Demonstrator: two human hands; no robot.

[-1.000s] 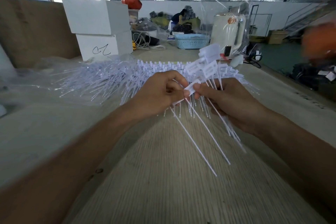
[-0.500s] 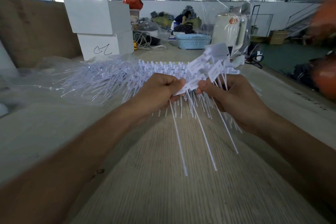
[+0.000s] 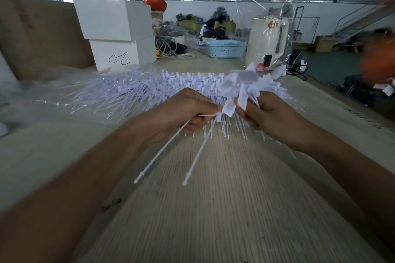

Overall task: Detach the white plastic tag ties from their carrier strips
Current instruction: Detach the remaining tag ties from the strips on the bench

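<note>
Ties held between both hands are what I'm working on, just above the counter (image 3: 213,209). My left hand (image 3: 183,111) is curled round one or two white tag ties (image 3: 162,158), whose long stems hang down toward me with their tips free. My right hand (image 3: 269,117) is closed on a small bunch of flag-ended ties (image 3: 242,97), fingers pinching near the heads; whether a carrier strip runs through that bunch I can't make out through the blur. The two hands sit very close, nearly touching at the fingertips. Behind them lies the big pile of tag ties (image 3: 149,89), spread across the counter.

To do this step well, I judge I should keep both grips right at the joint where tie meets strip, and snap with a short twist instead of a long pull, so the thin stem doesn't stretch or bend. I'd hold the bunch steady in the right and let the left do the breaking, one tie at a time, keeping the hanging stems from tangling.
</note>
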